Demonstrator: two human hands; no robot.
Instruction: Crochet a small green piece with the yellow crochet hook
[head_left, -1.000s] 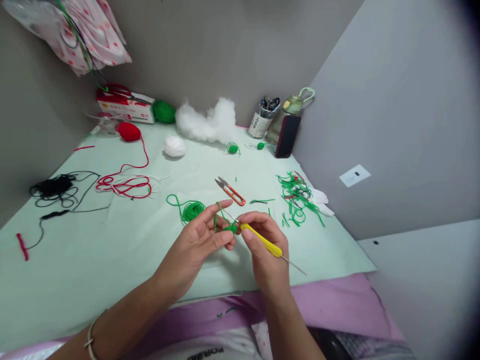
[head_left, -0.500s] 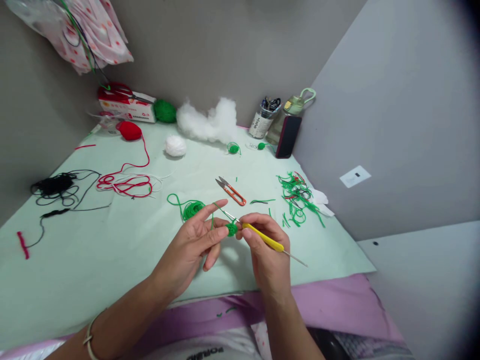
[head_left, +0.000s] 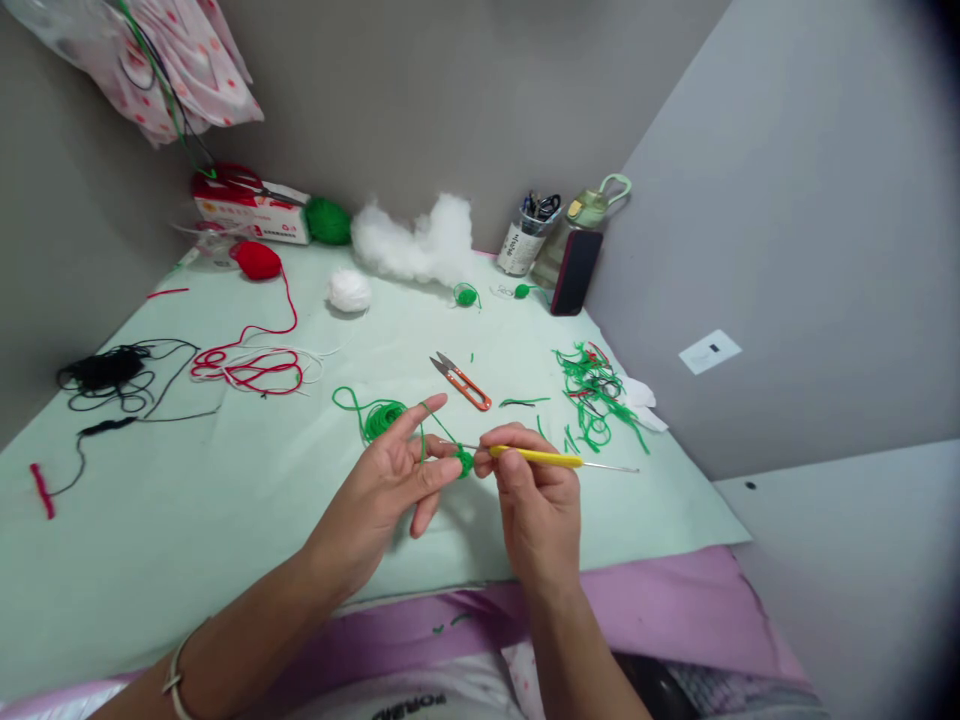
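My left hand (head_left: 394,475) pinches a small green crochet piece (head_left: 465,463) between thumb and fingers, its index finger raised with green yarn running over it. In my right hand (head_left: 536,490) is a yellow-handled crochet hook (head_left: 547,458), held nearly level. The hook's thin metal tip reaches to the top of the green piece, where a strand meets it; the exact stitch is too small to make out. Behind my left hand lies a loose coil of green yarn (head_left: 384,418). Orange thread snips (head_left: 466,384) rest just beyond both hands.
Green yarn scraps (head_left: 596,395) are heaped at the right. Red yarn (head_left: 259,260), black yarn (head_left: 109,370) and a white yarn ball (head_left: 349,290) lie leftward. White stuffing (head_left: 416,240), a pen cup (head_left: 521,245), a bottle (head_left: 589,208) and a phone (head_left: 577,272) stand along the back.
The hook has swung from a downward slant to almost level, its rear end rising to the right. My left index finger and the yarn over it have shifted slightly.
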